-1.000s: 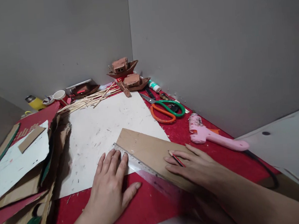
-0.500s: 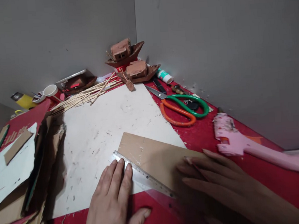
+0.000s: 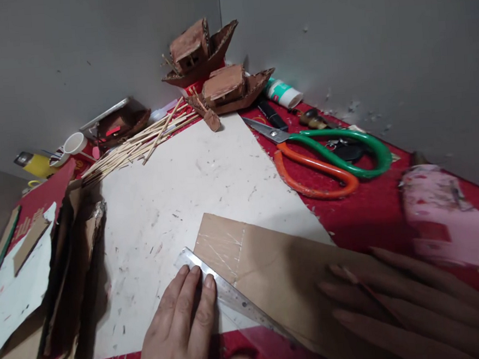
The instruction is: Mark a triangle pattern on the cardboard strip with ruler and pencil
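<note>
My left hand (image 3: pixel 183 325) lies with its fingers stretched out, their tips pressing on a clear plastic ruler (image 3: pixel 240 302). The ruler slants along the near edge of a brown cardboard strip (image 3: pixel 269 256), which carries scratched pale lines near its far left end. Over the strip's right part rests my right hand (image 3: pixel 420 303), in shadow, its fingers long and nearly flat. Between those fingers runs a slim reddish stick (image 3: pixel 373 296), like a pencil. Beneath the strip lies a white sheet (image 3: pixel 144 230) with scraps on it.
Scissors (image 3: pixel 328 159) with green and orange handles and a pink tool (image 3: pixel 442 214) lie right. Two brown cardboard boats (image 3: pixel 225 87) stand at the back, beside thin wooden sticks (image 3: pixel 138 143). Stacked cardboard (image 3: pixel 47 302) fills the left. Grey walls (image 3: pixel 356 40) close off the back.
The view has come closer and tilted, so the scissors and pink tool appear larger and farther right. My right hand appears farther right, uncovering more of the strip. The left stays on the ruler.
</note>
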### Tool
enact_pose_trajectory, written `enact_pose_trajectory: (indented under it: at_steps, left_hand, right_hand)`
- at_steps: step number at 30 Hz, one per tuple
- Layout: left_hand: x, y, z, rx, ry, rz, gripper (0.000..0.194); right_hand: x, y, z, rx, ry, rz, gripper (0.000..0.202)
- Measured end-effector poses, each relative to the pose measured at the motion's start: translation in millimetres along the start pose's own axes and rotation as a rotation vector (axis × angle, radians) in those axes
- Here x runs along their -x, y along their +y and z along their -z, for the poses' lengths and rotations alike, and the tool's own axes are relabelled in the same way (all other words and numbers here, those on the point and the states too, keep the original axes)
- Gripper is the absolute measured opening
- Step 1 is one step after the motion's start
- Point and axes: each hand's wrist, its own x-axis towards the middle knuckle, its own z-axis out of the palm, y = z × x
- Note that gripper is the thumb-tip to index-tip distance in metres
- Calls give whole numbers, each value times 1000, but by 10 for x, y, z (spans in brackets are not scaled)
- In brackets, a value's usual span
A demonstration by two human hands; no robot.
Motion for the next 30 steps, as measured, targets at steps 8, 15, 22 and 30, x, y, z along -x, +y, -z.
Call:
enact_pose_trajectory:
  at_steps: [8, 15, 22, 30]
  left_hand:
    - [28, -7, -14, -25, -5, 28, 83]
    - [15, 10, -1, -4, 16, 45, 81]
    - [-35, 4, 25, -2, 63, 64, 74]
    - [-68, 4, 21, -18, 81, 26, 70]
  right_hand:
    - [-8, 9, 7, 37, 28, 28, 62]
    - [-61, -40, 36, 7, 23, -15, 68]
    - [-105, -65, 81, -56, 52, -34, 76]
    - [-147, -69, 72, -74, 102, -160, 67]
